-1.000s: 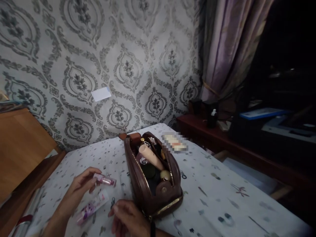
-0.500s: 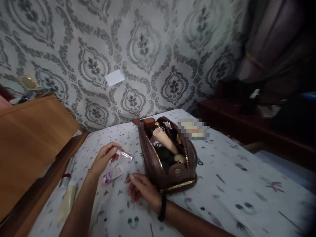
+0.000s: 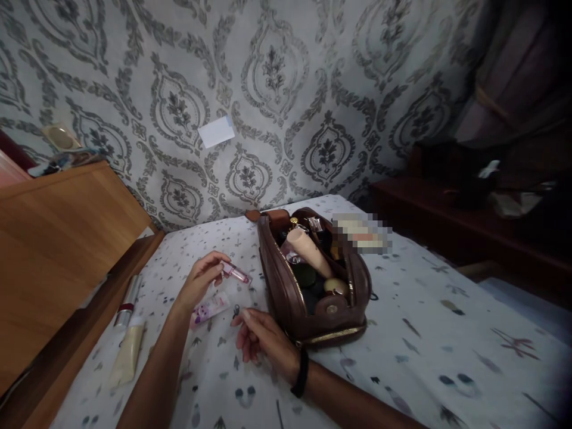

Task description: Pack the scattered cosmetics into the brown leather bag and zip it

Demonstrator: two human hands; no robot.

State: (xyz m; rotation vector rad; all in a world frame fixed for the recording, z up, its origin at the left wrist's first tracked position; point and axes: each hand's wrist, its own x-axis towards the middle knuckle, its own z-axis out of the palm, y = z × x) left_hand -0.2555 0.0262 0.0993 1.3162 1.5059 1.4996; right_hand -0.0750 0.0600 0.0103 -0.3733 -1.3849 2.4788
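Note:
My left hand (image 3: 203, 280) pinches a small clear pink lip gloss tube (image 3: 236, 273) by one end, above the sheet. Just below it, a white tube with purple patterns (image 3: 210, 308) lies on the sheet. My right hand (image 3: 263, 339), a black band at its wrist, rests loosely bent with fingers apart and nothing visible in it. It is close to the near left corner of an unzipped brown bag (image 3: 286, 295). Inside the bag are a beige tube (image 3: 309, 253), a dark green round item (image 3: 304, 275), a jar with a yellowish top (image 3: 336, 288) and other small items.
A silver tube with a red band (image 3: 129, 301) and a cream-coloured squeeze tube (image 3: 127, 354) lie at the left, beside a wooden panel (image 3: 67, 238). A blurred-out flat item (image 3: 363, 233) lies behind the bag. Patterned wallpaper (image 3: 272, 77) covers the wall behind.
The view has shifted slightly, so most things appear a little further right. The lip gloss is still in my left hand and appears slightly turned; my right hand keeps its loose pose.

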